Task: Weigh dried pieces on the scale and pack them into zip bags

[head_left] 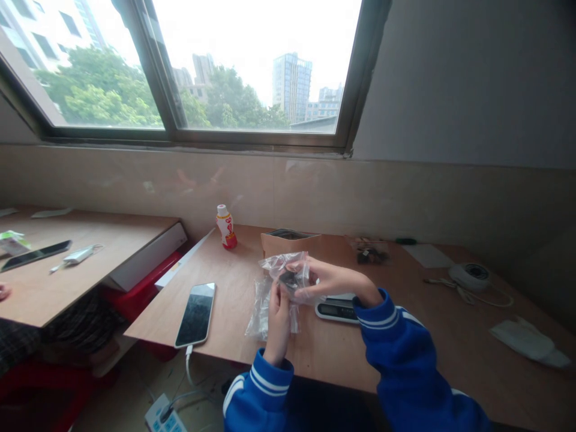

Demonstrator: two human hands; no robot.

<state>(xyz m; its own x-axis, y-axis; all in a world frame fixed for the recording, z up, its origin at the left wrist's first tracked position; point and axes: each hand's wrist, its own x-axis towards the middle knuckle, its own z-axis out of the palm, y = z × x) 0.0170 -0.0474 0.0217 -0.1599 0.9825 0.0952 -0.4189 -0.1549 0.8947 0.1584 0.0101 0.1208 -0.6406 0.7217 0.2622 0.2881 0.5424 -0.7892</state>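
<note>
Both my hands hold a clear plastic bag (284,261) above the table, with something dark showing in it that I cannot make out. My left hand (279,309) pinches the bag's lower left side. From the right, the fingers of my right hand (326,279) are closed on its edge. Beneath them, more clear plastic bags (260,315) lie flat on the wood. A digital scale (337,309) with a dark display sits partly behind my right wrist. Just beyond the bag stands a brown paper bag (292,243), its top open.
On the left of the table (238,270) are a phone (195,315) on a charging cable and a drink bottle (226,227). To the right lie a bag of dark pieces (372,252), a white paper (427,256), a white dome camera (470,276) and a white packet (531,341).
</note>
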